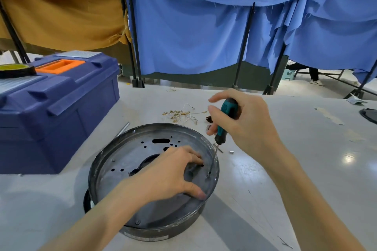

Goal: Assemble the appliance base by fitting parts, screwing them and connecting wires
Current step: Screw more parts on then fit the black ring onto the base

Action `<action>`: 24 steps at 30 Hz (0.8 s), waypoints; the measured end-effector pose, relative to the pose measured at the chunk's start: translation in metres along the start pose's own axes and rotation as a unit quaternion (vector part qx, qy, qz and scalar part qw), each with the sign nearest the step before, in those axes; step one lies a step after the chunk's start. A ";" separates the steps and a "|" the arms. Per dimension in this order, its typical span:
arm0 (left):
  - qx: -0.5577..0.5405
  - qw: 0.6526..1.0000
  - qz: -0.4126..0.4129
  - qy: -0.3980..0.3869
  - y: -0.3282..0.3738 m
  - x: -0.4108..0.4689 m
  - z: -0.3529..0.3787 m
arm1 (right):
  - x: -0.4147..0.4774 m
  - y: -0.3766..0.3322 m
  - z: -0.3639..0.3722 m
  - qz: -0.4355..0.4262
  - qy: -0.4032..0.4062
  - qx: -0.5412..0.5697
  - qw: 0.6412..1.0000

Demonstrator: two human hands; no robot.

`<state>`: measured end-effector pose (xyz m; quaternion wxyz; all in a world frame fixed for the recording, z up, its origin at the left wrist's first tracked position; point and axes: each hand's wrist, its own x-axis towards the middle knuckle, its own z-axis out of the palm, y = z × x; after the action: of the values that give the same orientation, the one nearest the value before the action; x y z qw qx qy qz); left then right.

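Note:
A round dark metal appliance base (126,155) lies upside down on the white table, its plate full of holes. My left hand (169,175) rests flat on the plate, fingers spread toward the right rim. My right hand (244,126) grips a screwdriver (225,122) with a teal and black handle. Its thin shaft slants down into the base, and the tip meets a screw (208,175) near the right rim. A bundle of white wires with brass terminals (179,115) lies on the table behind the base.
A blue toolbox (55,108) with an orange handle stands at the left, a tape roll (16,70) on its lid. Small loose screws and spacers (220,150) lie right of the base. Blue and yellow cloth hang on frames behind the table.

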<state>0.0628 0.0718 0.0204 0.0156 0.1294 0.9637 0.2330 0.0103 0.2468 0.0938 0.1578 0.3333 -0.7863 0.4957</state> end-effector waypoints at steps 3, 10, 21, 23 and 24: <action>-0.001 1.000 0.003 0.007 -0.003 0.000 0.003 | -0.007 0.005 0.014 0.015 0.073 0.081 0.994; -0.009 1.000 0.008 0.026 -0.005 0.001 0.004 | -0.009 0.008 0.045 0.032 0.203 0.233 0.951; -0.003 0.999 0.015 0.041 -0.005 0.003 0.005 | -0.003 0.012 0.049 0.027 0.194 0.339 0.920; 0.000 0.999 0.014 0.041 -0.004 0.004 0.004 | -0.003 0.010 0.050 0.024 0.191 0.344 0.919; 0.002 0.999 0.013 0.041 -0.003 0.004 0.004 | -0.004 0.010 0.050 0.025 0.191 0.349 0.917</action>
<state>0.0587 0.0720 0.0155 -0.0271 0.1323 0.9623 0.2362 0.0106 0.2071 0.0623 0.1662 0.2466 -0.5259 0.7969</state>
